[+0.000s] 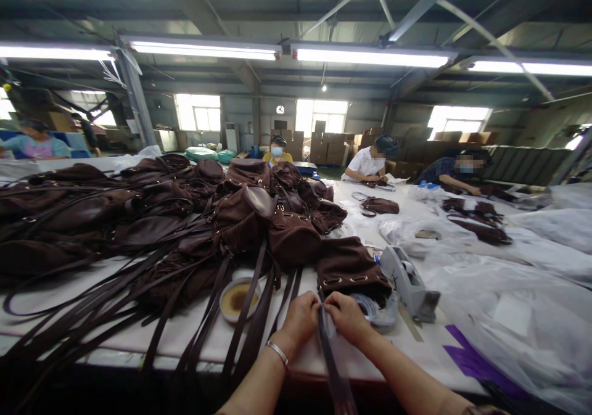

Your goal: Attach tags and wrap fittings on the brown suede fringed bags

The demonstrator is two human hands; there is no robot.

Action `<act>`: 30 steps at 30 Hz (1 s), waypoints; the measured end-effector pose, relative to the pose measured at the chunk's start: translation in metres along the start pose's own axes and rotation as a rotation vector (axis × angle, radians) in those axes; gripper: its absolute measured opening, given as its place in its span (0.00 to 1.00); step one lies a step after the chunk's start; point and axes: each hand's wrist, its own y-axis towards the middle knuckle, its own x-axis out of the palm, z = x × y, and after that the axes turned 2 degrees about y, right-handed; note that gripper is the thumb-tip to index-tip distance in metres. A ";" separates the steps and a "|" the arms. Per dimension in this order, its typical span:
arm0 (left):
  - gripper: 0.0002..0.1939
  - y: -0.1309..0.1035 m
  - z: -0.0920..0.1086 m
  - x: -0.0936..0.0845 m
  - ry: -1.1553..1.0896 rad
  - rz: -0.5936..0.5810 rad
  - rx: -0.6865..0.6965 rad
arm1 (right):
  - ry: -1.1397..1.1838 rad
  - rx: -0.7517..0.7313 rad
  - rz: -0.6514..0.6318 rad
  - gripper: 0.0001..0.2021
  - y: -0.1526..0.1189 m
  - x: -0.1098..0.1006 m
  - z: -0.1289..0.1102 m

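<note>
My left hand (300,321) is closed, pinching the upper end of a dark brown bag strap (329,359) near the table's front edge. My right hand (348,317) pinches the same spot from the other side, fingertips almost touching the left's. Clear plastic film (340,375) lies along the strap, which hangs down toward me. Just beyond my hands is a brown drawstring bag (346,264) with metal eyelets. Which fingers grip strap and which grip film I cannot tell.
A heap of brown bags (185,199) with trailing straps covers the left. A bowl (222,304) with yellowish contents stands left of my hands, a grey tape dispenser (407,282) to the right. Plastic bags (522,304) lie far right. Co-workers (370,159) sit across the table.
</note>
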 end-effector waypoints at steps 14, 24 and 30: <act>0.06 0.011 0.005 0.002 0.111 -0.096 -0.059 | -0.078 0.155 0.017 0.07 0.008 0.006 0.005; 0.08 0.020 -0.001 0.022 0.099 0.064 -0.188 | -0.168 0.231 -0.071 0.18 -0.030 0.012 0.005; 0.09 0.023 0.008 0.024 0.076 0.156 -0.229 | -0.208 0.243 -0.045 0.18 -0.013 0.012 0.005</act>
